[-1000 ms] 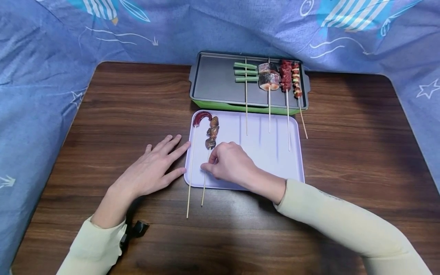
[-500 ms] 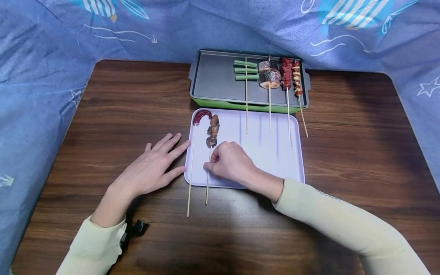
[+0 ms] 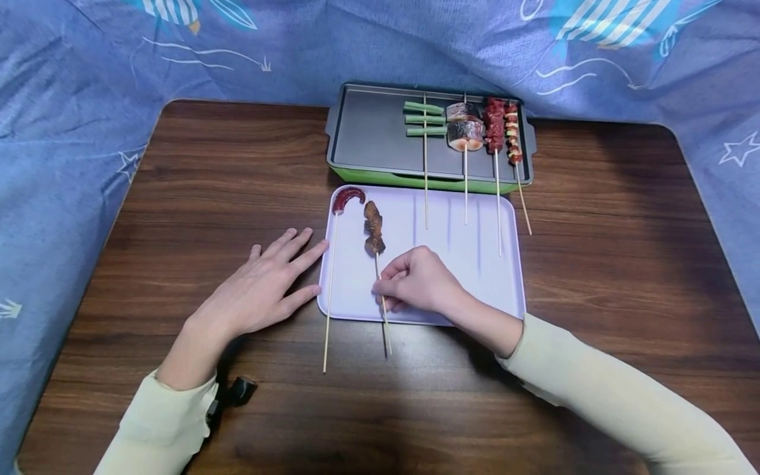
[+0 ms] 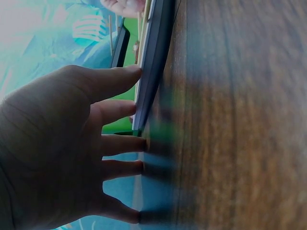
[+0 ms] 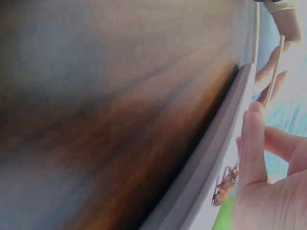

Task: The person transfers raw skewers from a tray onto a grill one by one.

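Note:
My right hand (image 3: 424, 280) pinches the wooden stick of a brown meat skewer (image 3: 374, 231) above the lilac tray (image 3: 469, 277). The stick's lower end hangs over the tray's front edge, apart from its shadow. In the right wrist view, thumb and fingers of the right hand (image 5: 276, 187) hold the stick (image 5: 276, 72), its meat (image 5: 225, 187) partly hidden. My left hand (image 3: 255, 290) lies spread on the table, thumb and a finger touching the tray's left edge; the left wrist view shows these straight fingers (image 4: 115, 112). A curved dark-red sausage skewer (image 3: 347, 198) lies at the tray's left side.
Behind the tray stands a green grill with a dark plate (image 3: 371, 135). On its right half lie skewers of green stalks (image 3: 424, 120), fish chunks (image 3: 465, 132), red meat (image 3: 494, 125) and mixed pieces (image 3: 512, 135), sticks overhanging the tray and table. Blue cloth (image 3: 297, 46) hangs behind.
My right hand has moved right with the brown meat skewer, away from the sausage skewer, and the stick has lifted and tilted. The left hand stays in place.

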{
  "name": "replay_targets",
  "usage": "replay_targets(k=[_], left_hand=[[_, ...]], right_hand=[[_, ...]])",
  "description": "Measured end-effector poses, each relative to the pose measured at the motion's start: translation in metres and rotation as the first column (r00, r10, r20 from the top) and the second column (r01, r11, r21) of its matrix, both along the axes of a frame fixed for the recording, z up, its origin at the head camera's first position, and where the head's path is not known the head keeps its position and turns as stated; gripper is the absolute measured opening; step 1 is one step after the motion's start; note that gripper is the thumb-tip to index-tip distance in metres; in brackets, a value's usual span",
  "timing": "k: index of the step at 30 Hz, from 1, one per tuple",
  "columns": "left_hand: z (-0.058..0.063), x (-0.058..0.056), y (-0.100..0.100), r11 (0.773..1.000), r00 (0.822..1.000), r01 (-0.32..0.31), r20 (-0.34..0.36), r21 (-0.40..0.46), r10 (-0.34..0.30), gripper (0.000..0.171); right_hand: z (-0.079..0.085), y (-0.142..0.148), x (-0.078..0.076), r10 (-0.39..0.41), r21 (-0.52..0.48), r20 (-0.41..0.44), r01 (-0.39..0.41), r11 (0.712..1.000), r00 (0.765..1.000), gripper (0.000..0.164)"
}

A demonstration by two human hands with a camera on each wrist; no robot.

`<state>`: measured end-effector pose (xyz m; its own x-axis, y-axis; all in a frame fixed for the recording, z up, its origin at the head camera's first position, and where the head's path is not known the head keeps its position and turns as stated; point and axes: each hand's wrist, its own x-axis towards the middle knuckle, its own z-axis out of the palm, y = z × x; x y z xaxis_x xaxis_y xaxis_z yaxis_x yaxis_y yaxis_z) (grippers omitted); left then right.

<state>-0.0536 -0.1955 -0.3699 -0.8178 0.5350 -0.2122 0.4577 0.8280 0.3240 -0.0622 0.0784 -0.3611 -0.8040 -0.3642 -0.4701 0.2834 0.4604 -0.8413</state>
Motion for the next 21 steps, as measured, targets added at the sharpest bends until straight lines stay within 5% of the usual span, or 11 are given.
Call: replay_targets(k=[5, 21], left_hand=[[0.0, 0.0, 0.0, 1.0, 1.0, -0.001, 0.0, -0.002, 0.001, 0.07], [0.001, 0.0, 0.002, 1.0, 1.0, -0.008, -0.002, -0.006, 0.008, 0.068]], right_hand=[[0.005, 0.004, 0.007, 0.009, -0.108, 0.051, -0.003, 0.994, 0.999, 0.007], [0.046, 0.009, 0.033, 0.081, -0.276, 0.024, -0.072, 0.959, 0.996, 0.009]])
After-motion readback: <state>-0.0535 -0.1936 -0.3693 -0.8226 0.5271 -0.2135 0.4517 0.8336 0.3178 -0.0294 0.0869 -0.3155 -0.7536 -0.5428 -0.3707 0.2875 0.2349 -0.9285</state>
